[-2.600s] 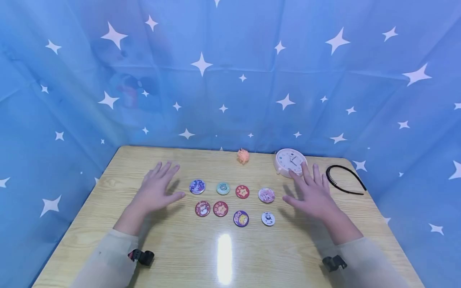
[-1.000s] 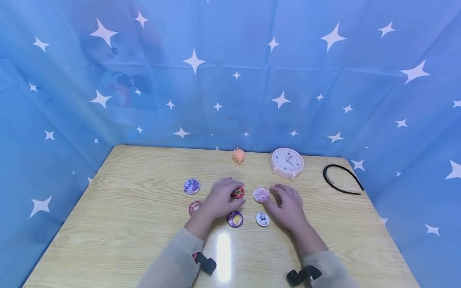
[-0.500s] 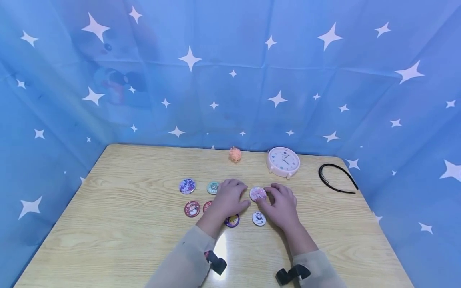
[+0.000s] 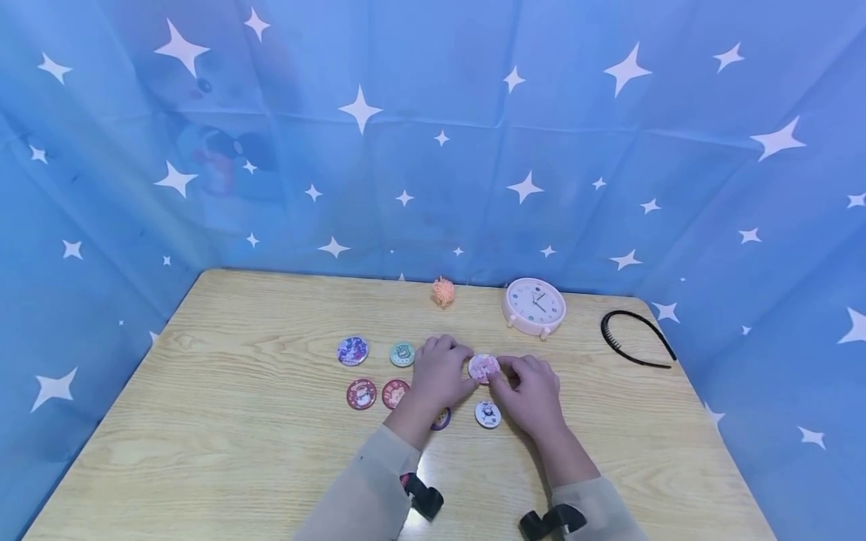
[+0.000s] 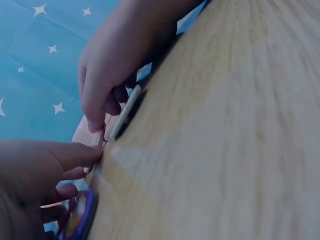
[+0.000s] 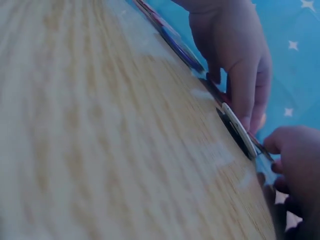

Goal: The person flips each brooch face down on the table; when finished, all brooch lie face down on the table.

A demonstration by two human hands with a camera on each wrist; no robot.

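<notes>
A pink-and-white pin badge [image 4: 483, 368] lies in the middle of the table, between my two hands. My left hand [image 4: 438, 376] pinches its left edge with thumb and fingers, while my right hand [image 4: 531, 392] pinches the right edge. Both wrist views show the fingertips meeting at this badge [image 6: 263, 148], seen nearly edge-on. Just in front of it is a white badge [image 4: 488, 414] with a dark figure. The left hand partly covers a purple-rimmed badge [image 4: 441, 418] and hides the red star badge.
To the left lie a blue-purple badge [image 4: 352, 351], a green badge [image 4: 402, 354] and two red badges, one dark red [image 4: 361, 394], one brighter [image 4: 395, 393]. Behind are an orange fuzzy ball [image 4: 443, 291], a pink clock [image 4: 534, 306] and a black headband [image 4: 636, 338]. A starry blue curtain [image 4: 433, 173] borders the table.
From wide apart and spread, both hands have come inward to the pink badge. In the last half second the left hand has shifted slightly right to its edge, uncovering more of a red badge.
</notes>
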